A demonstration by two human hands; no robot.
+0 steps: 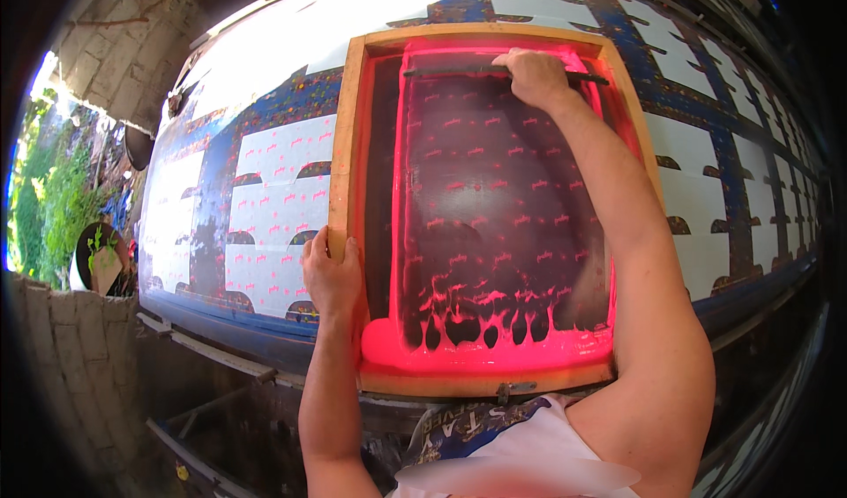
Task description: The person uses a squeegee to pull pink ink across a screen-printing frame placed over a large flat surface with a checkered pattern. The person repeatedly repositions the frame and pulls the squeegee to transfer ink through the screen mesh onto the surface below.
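Observation:
A wooden-framed printing screen (350, 101) lies on the long table in front of me. My left hand (332, 273) is closed round the left side rail of the frame, with its thumb on the inner side. At the far end of the screen, my right hand (536, 76) grips a dark squeegee (459, 72) that spans most of the mesh. Bright pink ink (476, 355) pools along the near edge, with dripping streaks and dark gaps above it. Rows of small pink marks show on the dark mesh (468, 198).
White cut sheets (287, 172) with pink prints lie left of the frame on the blue, ink-spotted table (207, 233). More white sheets (693, 194) run off to the right. A metal latch (516, 387) sits on the near frame rail. A block wall (84, 357) stands at left.

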